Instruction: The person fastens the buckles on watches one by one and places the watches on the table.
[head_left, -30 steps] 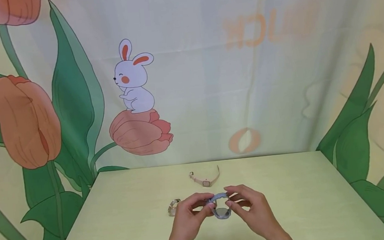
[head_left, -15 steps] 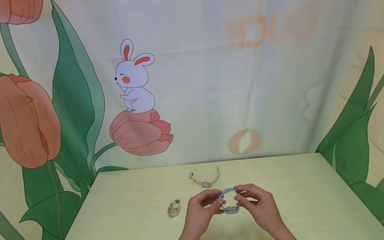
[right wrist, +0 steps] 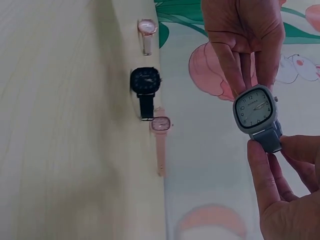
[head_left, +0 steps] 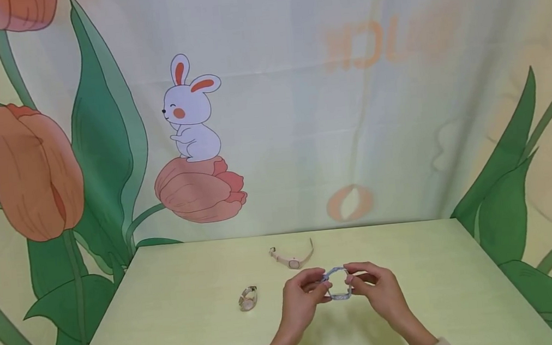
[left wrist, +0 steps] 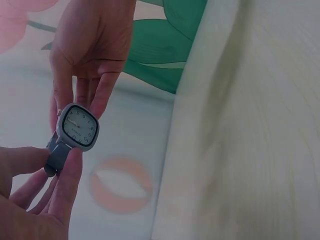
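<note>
A grey-blue wristwatch (head_left: 340,297) is held above the table, its strap bent into a loop. My left hand (head_left: 303,300) pinches the strap on one side of the loop, and my right hand (head_left: 381,293) pinches it on the other. From the head view the dial is hidden. The left wrist view shows the pale square dial with dark numerals (left wrist: 79,127) and the strap (left wrist: 58,156) between thumb and finger. In the right wrist view the same watch face (right wrist: 255,108) points toward the camera.
On the pale table (head_left: 172,340) lie a rose-gold watch (head_left: 248,300) at left and a pink watch (head_left: 294,263) farther back. The right wrist view also shows a black watch (right wrist: 145,81) between them. Behind the table hangs a printed curtain (head_left: 293,138).
Both hands have moved right with the grey-blue watch, which has risen slightly and tipped so its dial shows less in the head view. The table watches stay put.
</note>
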Motion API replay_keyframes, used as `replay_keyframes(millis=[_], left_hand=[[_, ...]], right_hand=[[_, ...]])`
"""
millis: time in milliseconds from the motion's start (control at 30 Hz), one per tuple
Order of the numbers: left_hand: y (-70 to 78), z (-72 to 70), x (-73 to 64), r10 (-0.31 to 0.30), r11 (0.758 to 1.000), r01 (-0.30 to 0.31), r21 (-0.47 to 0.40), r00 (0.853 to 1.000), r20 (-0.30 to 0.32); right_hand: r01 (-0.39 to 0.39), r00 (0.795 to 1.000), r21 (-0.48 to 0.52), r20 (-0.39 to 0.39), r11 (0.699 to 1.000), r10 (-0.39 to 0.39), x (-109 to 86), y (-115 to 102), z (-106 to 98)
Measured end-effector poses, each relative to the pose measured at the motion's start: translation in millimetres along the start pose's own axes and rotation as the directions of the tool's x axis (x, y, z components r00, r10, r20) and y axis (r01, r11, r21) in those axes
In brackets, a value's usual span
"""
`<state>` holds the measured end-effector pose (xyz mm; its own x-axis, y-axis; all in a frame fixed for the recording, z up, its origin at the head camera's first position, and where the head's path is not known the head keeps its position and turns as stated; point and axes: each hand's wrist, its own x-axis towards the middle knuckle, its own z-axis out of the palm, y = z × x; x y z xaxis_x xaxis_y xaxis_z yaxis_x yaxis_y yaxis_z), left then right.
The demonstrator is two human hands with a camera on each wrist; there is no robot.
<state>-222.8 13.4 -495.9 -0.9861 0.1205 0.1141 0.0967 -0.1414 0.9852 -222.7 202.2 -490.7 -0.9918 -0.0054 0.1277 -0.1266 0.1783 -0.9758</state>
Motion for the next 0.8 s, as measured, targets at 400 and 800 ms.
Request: replay_keyframes(millis=[400,800], left_hand=[[-24.4,18.7,10.9,-0.081,0.996,0.084,0.023,0.989,-0.121],[-52.1,27.9,19.6,-0.111,0.99,0.124,0.065,0.979,-0.17]], right_hand=[[-0.175,0.984,-0.001,-0.039,0.985,0.174,15.7,28,-3],[-0.225,0.973,-0.027,-0.05,0.974,0.224,28.1,55,-6]])
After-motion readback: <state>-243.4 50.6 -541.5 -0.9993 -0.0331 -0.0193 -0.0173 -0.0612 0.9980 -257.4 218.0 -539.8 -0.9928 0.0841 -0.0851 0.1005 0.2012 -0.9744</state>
